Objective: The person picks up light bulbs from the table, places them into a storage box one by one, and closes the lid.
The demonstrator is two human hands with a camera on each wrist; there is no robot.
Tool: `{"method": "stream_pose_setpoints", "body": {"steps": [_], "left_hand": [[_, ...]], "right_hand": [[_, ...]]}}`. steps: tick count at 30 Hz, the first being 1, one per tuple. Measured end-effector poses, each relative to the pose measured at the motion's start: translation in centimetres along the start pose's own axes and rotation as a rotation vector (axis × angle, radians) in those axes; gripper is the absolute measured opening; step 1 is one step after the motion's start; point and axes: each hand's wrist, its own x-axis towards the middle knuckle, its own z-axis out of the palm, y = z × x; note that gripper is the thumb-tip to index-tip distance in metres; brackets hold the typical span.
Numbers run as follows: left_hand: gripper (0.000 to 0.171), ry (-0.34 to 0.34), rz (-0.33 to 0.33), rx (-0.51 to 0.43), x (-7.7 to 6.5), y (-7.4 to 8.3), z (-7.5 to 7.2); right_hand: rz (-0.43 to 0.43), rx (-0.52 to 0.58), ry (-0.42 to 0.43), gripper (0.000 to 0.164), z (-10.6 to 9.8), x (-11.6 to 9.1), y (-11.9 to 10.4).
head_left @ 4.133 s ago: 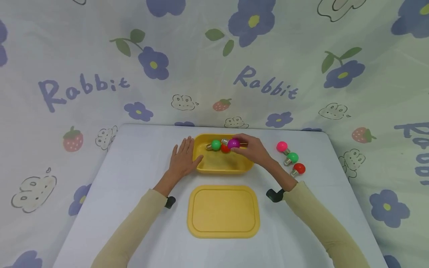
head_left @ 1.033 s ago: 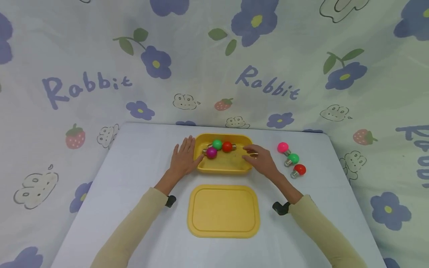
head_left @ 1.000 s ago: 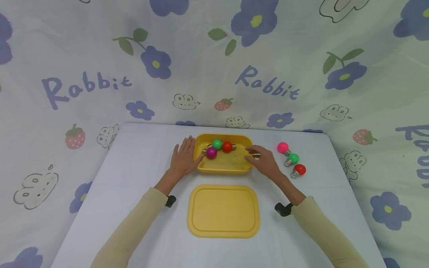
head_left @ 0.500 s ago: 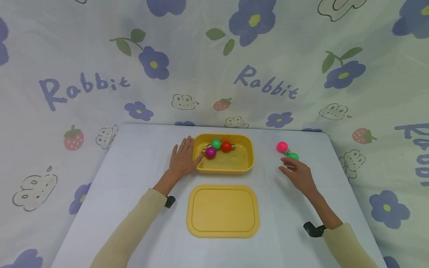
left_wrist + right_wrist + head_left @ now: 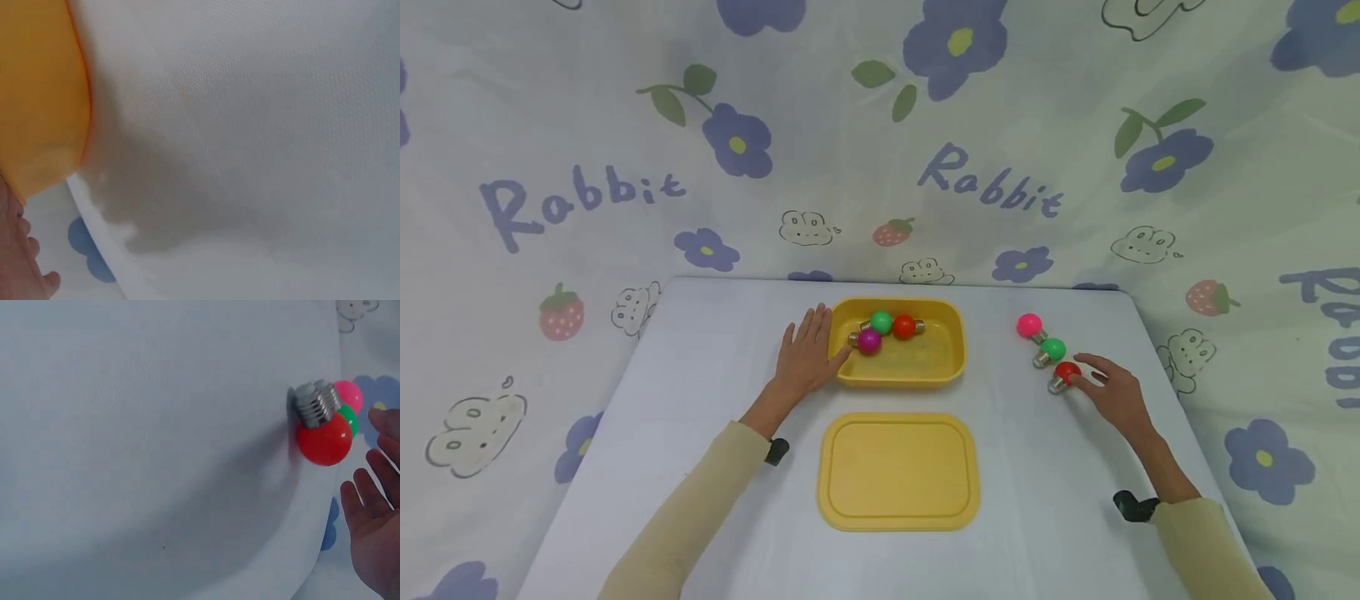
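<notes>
My left hand (image 5: 803,353) rests with straight fingers along the left wall of a yellow plastic box (image 5: 901,384). Inside the box lie a green bulb (image 5: 882,322), a red bulb (image 5: 904,327) and a purple bulb (image 5: 869,342), all with silver screw bases. My right hand (image 5: 1116,398) is spread beside another red bulb (image 5: 1067,372) on the table, thumb tip overlapping it in the head view. In the right wrist view the fingers (image 5: 373,492) stand apart from that red bulb (image 5: 325,440). A second green bulb (image 5: 1053,349) and a pink bulb (image 5: 1029,325) lie behind it.
A flat yellow lid (image 5: 898,472) lies on the white table (image 5: 752,533) in front of the box. A patterned cloth (image 5: 820,150) hangs behind the table and at its sides.
The purple bulb, earlier held by my right hand over the box, now lies inside it. My right hand has moved right, away from the box to the loose red bulb. My left hand has stayed put.
</notes>
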Motion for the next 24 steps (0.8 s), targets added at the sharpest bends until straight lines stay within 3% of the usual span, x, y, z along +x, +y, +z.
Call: {"method": "stream_pose_setpoints", "body": {"steps": [11,24], "left_hand": [[0.086,-0.013,-0.002,0.004,-0.1,0.0,-0.2],[0.085,-0.011,-0.004,0.009,0.0,0.0,-0.2]], "right_hand": [[0.062,-0.004,-0.175,0.047,0.1,1.2,1.4],[0.093,0.018,-0.207,0.048,0.4,0.5,1.1]]}}
